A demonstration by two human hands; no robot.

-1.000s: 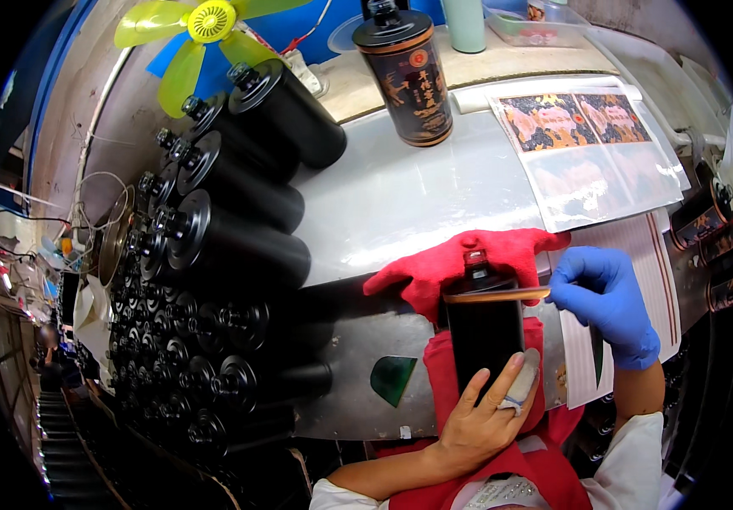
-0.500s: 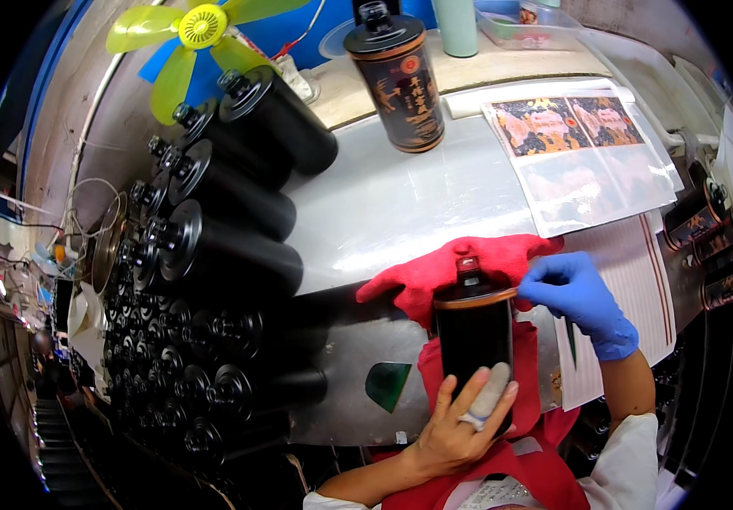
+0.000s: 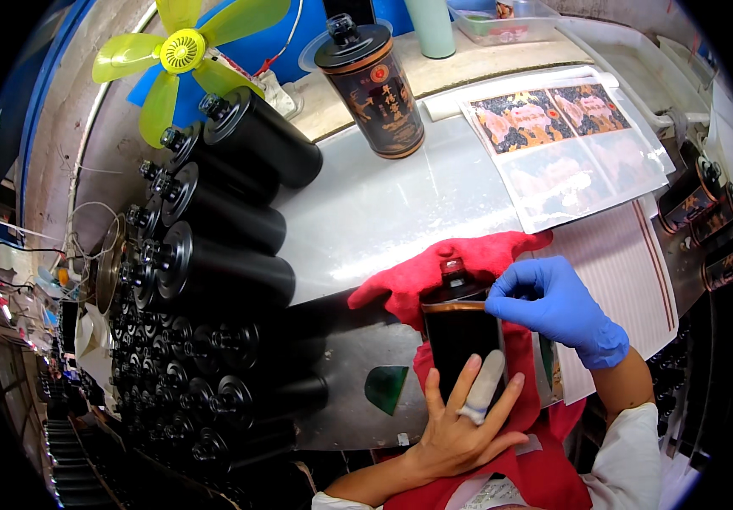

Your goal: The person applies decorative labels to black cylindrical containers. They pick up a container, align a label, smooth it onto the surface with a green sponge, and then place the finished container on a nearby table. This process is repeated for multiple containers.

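Observation:
A glossy black bottle (image 3: 456, 336) with a dark neck lies on a red cloth (image 3: 396, 285) in front of me, its neck pointing away. Across its shoulder runs a thin copper-coloured strip (image 3: 447, 307). My right hand (image 3: 545, 302), in a blue glove, pinches at the strip's right end, thumb and finger pressed together. My left hand (image 3: 460, 425) is bare but for a pale finger cot (image 3: 484, 384) on one finger. Its fingers spread flat over the bottle's lower part, thumb apart. A dark green, blade-like piece (image 3: 386, 389) lies left of the bottle.
Several black bottles (image 3: 230, 263) are stacked along the left. A decorated bottle (image 3: 375, 93) stands at the back, near a yellow-green fan (image 3: 183, 51). Printed sheets (image 3: 554, 161) and striped paper (image 3: 617, 280) lie at the right, with more decorated bottles (image 3: 688, 208) beyond.
My left fingers have spread wider on the bottle, thumb now apart. My right hand remains pinched at the strip. The whole view has shifted slightly.

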